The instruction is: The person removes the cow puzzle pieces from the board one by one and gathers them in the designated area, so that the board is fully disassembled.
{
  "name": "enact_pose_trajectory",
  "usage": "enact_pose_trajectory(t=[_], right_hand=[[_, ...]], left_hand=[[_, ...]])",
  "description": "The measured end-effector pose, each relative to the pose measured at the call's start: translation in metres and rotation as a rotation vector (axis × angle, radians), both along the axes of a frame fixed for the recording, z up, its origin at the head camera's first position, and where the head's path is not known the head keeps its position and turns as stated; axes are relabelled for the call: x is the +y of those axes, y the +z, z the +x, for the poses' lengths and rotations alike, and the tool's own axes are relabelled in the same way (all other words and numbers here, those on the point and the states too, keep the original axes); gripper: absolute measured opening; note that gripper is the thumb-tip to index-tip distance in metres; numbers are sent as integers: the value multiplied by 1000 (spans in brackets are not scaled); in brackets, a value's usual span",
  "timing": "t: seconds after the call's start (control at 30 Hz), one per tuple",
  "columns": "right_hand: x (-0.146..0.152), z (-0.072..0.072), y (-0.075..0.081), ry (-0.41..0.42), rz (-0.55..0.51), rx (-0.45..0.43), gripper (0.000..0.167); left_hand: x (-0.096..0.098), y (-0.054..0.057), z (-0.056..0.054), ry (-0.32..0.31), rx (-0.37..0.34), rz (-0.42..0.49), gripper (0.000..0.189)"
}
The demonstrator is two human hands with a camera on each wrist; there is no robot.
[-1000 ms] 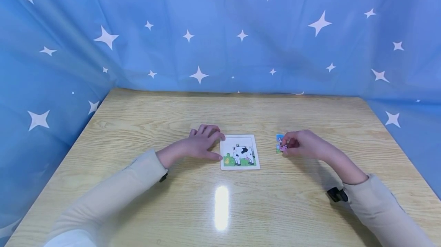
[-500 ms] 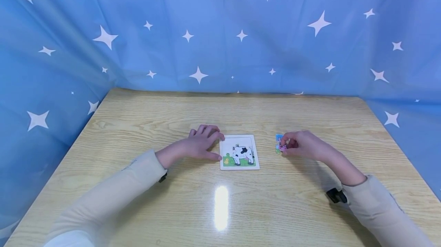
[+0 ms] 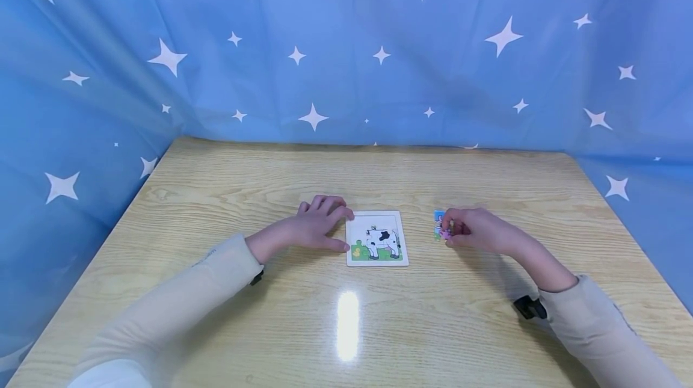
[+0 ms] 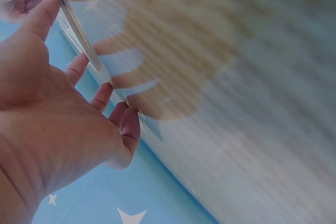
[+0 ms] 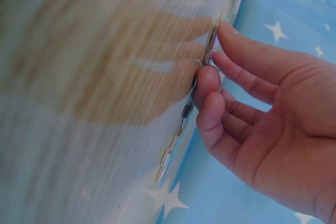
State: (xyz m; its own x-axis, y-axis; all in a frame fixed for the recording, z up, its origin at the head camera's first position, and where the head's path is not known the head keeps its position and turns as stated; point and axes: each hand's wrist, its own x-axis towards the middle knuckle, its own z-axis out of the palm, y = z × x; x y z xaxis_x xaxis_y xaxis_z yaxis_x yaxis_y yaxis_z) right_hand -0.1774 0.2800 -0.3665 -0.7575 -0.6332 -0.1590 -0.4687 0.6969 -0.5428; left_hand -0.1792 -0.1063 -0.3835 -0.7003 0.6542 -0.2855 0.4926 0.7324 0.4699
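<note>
A square white puzzle board (image 3: pixel 376 221) with a cow and a yellow duck on green grass lies mid-table in the head view. The upper part of its picture area is blank white. My left hand (image 3: pixel 314 228) is spread at the board's left side, thumb and index fingertips right at that edge. To the right of the board, my right hand (image 3: pixel 479 228) pinches at colourful puzzle pieces (image 3: pixel 437 224) with blue, pink and green printing. They lie flat, partly hidden under the fingers. In the right wrist view the puzzle pieces (image 5: pixel 167 156) appear edge-on, thumb and curled fingers against them.
The wooden table (image 3: pixel 260 328) carries a bright light reflection in front of the board. A blue curtain (image 3: pixel 346 63) with white stars hangs behind the table and along its sides. Each wrist wears a black device.
My right fingertips shift very slightly over the puzzle pieces. The left hand and the puzzle board stay where they were.
</note>
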Motion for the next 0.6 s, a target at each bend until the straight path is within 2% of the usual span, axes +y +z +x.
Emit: enact_pose_trajectory(t=[0.3, 0.6], right_hand=[[0, -2, 0, -9, -31, -21, 8], [-13, -1, 1, -5, -51, -10, 9]], left_hand=[[-1, -3, -2, 5, 7, -8, 63], [0, -1, -2, 1, -6, -8, 62]])
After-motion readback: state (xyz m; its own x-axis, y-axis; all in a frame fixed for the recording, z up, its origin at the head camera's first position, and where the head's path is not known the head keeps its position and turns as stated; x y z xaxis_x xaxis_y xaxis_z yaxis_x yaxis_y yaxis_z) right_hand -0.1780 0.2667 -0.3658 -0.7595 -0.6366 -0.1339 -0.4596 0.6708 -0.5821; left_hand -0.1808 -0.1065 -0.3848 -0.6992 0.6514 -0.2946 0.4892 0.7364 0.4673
